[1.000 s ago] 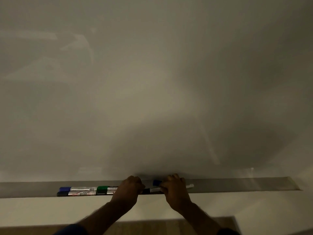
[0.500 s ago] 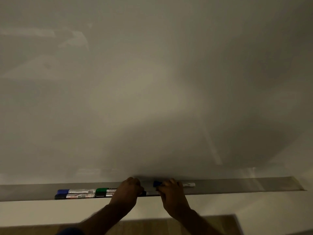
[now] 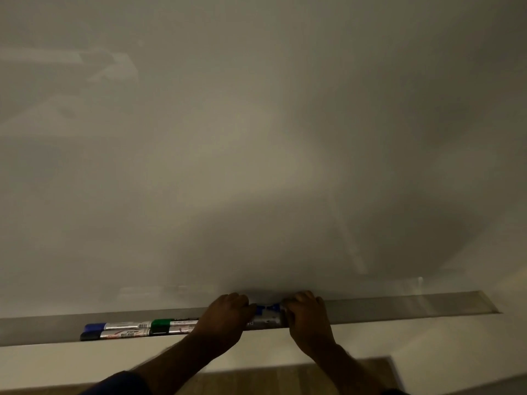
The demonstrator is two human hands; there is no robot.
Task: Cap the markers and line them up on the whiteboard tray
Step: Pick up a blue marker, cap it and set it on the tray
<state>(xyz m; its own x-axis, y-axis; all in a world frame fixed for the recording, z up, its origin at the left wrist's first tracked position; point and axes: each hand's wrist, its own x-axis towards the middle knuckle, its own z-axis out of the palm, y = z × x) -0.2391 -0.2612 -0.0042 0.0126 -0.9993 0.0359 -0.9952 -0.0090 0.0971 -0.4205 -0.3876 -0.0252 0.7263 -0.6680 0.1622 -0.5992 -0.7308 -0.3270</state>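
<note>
The grey whiteboard tray (image 3: 399, 307) runs along the bottom of the board. At its left lie a blue-capped marker (image 3: 114, 327) and a black-capped marker (image 3: 114, 335), then a green-capped marker (image 3: 171, 322) with a dark one (image 3: 168, 331) in front of it. My left hand (image 3: 225, 316) is curled over the right ends of those two. My right hand (image 3: 306, 316) grips a blue marker (image 3: 268, 309) in the tray's back row. A silver marker barrel (image 3: 263, 321) lies in front of it, between both hands. The markers' ends under my hands are hidden.
The blank whiteboard (image 3: 256, 138) fills most of the view. Right of my right hand the tray holds nothing up to its end (image 3: 490, 305). Below the tray are a pale wall and a strip of wooden floor (image 3: 285, 377).
My right hand slid left along the tray with the blue marker and now covers its white end. The gap between my hands has narrowed. The markers at the left stayed put.
</note>
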